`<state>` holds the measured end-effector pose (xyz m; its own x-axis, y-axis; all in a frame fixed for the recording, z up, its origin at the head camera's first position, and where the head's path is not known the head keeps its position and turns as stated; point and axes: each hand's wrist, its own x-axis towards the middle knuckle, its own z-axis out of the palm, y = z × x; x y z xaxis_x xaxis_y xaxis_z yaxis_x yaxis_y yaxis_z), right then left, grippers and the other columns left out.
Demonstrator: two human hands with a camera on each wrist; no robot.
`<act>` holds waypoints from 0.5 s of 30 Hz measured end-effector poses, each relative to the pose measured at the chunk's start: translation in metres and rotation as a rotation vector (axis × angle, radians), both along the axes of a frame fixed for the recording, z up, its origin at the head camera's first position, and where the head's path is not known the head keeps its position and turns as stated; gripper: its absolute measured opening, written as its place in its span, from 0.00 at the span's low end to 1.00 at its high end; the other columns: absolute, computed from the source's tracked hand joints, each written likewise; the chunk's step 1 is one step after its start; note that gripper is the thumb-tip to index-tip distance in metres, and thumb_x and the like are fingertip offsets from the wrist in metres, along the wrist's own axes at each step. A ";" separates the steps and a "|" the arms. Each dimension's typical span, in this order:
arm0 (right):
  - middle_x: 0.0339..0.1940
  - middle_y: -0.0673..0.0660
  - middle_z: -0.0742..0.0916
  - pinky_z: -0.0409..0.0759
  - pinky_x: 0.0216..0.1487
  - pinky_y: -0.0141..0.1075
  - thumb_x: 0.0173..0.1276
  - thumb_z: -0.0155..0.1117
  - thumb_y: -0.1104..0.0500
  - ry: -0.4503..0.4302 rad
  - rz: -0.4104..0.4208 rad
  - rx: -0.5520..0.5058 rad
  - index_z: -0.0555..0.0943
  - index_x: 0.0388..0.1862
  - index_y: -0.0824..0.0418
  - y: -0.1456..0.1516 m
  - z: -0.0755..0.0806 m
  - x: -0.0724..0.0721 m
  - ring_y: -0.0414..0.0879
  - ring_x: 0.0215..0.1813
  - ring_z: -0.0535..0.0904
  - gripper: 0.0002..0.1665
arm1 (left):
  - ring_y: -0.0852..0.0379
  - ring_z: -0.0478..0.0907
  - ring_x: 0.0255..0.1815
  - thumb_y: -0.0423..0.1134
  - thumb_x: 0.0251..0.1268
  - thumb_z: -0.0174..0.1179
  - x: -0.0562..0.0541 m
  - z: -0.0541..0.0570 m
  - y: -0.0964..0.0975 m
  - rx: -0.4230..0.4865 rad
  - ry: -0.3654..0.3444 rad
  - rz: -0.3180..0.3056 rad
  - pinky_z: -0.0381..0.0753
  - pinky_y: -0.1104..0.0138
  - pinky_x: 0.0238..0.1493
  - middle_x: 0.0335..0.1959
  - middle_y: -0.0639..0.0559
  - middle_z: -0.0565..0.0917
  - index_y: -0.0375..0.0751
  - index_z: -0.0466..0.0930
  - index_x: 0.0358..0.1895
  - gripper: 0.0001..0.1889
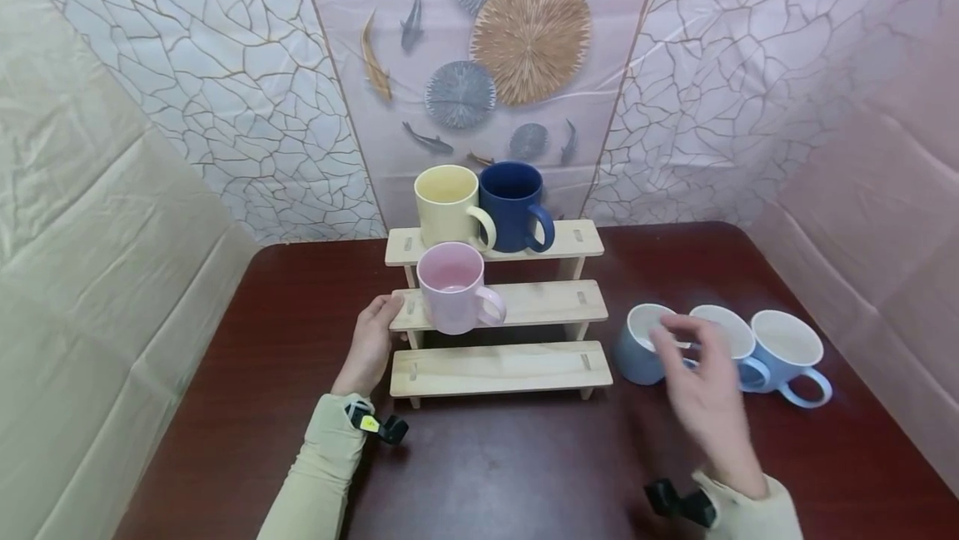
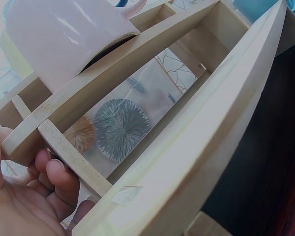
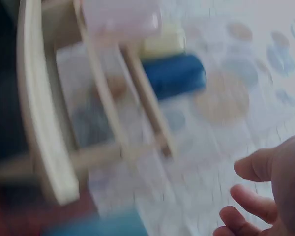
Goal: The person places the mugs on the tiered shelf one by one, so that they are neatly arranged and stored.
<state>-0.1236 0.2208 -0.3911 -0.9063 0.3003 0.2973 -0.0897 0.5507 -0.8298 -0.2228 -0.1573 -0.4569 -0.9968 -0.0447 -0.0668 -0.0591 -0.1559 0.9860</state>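
My left hand (image 1: 371, 342) grips the left end of the middle step of a three-tier wooden shelf (image 1: 524, 367); in the left wrist view its fingers (image 2: 63, 178) curl in under the board. A pink mug (image 1: 452, 290) stands on that middle step, close to the hand. On the top step sit a yellow mug (image 1: 444, 205) and a navy mug (image 1: 511, 203), side by side. My right hand (image 1: 706, 386), blurred, hovers over a grey-blue mug (image 1: 637, 357), partly covering it. In the right wrist view, nothing lies between its parted thumb and fingers.
Two light blue mugs, a middle one (image 1: 730, 328) and an outer one (image 1: 787, 344), stand in a row beside the grey-blue mug on the dark red table (image 1: 300, 315). Patterned cloth walls (image 1: 247, 91) rise behind and along both sides.
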 end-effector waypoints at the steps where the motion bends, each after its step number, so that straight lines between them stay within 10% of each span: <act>1: 0.50 0.55 0.77 0.70 0.45 0.26 0.71 0.61 0.57 0.009 -0.054 0.008 0.77 0.54 0.65 0.010 -0.004 0.002 0.37 0.48 0.71 0.17 | 0.58 0.70 0.28 0.46 0.77 0.48 0.000 0.000 0.000 0.001 0.000 0.003 0.71 0.69 0.30 0.31 0.51 0.74 0.34 0.71 0.46 0.16; 7: 0.53 0.65 0.75 0.65 0.49 0.35 0.71 0.59 0.57 -0.101 -0.257 0.069 0.77 0.55 0.67 0.048 -0.028 0.012 0.54 0.55 0.67 0.19 | 0.59 0.69 0.27 0.45 0.77 0.48 0.001 0.000 -0.002 0.011 0.005 0.005 0.71 0.70 0.29 0.29 0.51 0.74 0.34 0.70 0.45 0.14; 15: 0.49 0.67 0.72 0.63 0.46 0.39 0.72 0.58 0.59 -0.158 -0.277 0.101 0.74 0.55 0.70 0.056 -0.053 0.015 0.56 0.51 0.67 0.19 | 0.58 0.70 0.26 0.45 0.77 0.48 -0.001 -0.002 0.000 0.017 0.006 0.000 0.71 0.70 0.29 0.30 0.50 0.75 0.34 0.71 0.46 0.14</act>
<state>-0.1090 0.2763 -0.4441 -0.8317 0.5179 0.2001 0.2003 0.6161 -0.7618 -0.2233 -0.1572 -0.4587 -0.9971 -0.0440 -0.0616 -0.0531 -0.1725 0.9836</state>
